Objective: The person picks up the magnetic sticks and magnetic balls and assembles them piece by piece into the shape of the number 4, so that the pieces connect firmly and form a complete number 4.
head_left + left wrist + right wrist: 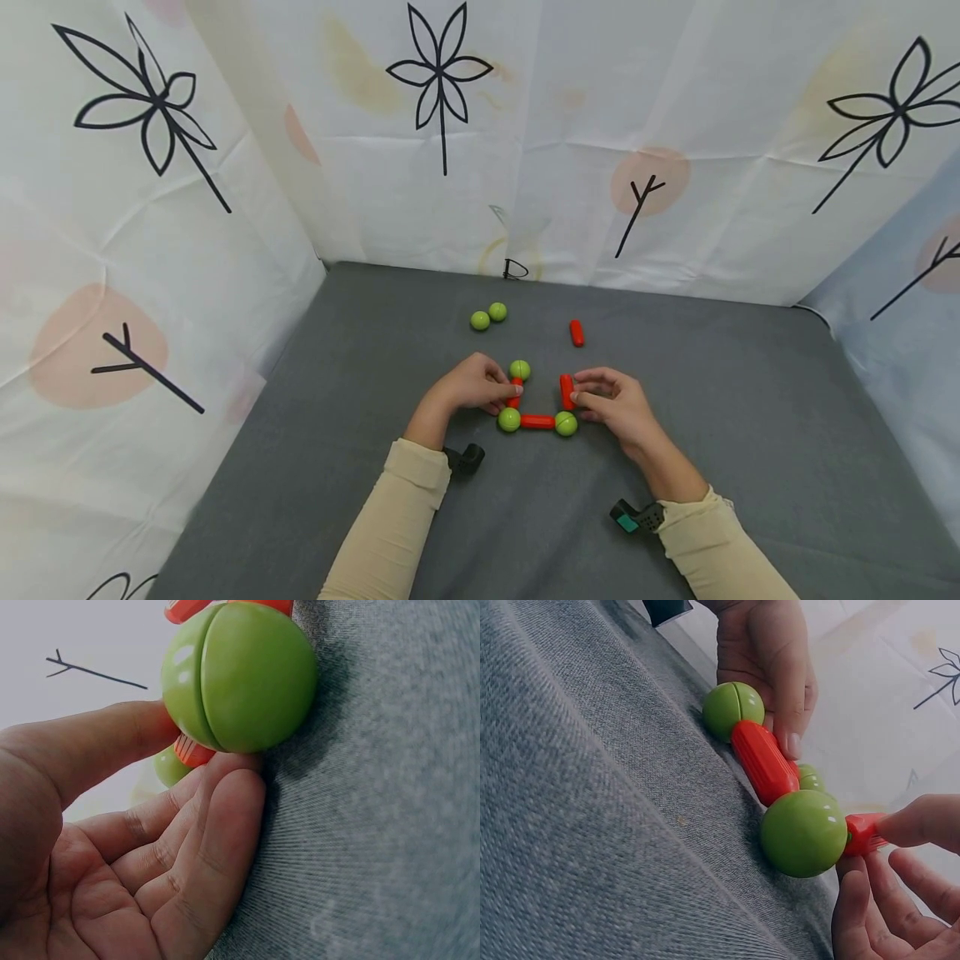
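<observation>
Three green balls and three red rods make a U shape on the grey cloth. A front rod [537,422] links the near-left ball [509,419] to the near-right ball [566,423]. My left hand [472,385] pinches the left rod [513,402], which runs between the near-left ball and the far-left ball [520,370]. Thumb and fingers of my right hand [900,892] grip the right rod [566,390], whose near end meets the near-right ball. In the left wrist view the near-left ball [255,679] hides most of the left rod.
Beyond the U, two loose green balls [480,321] lie close together. One loose red rod [577,333] lies farther right. Patterned white fabric [570,100] rises behind and beside the grey surface [360,350].
</observation>
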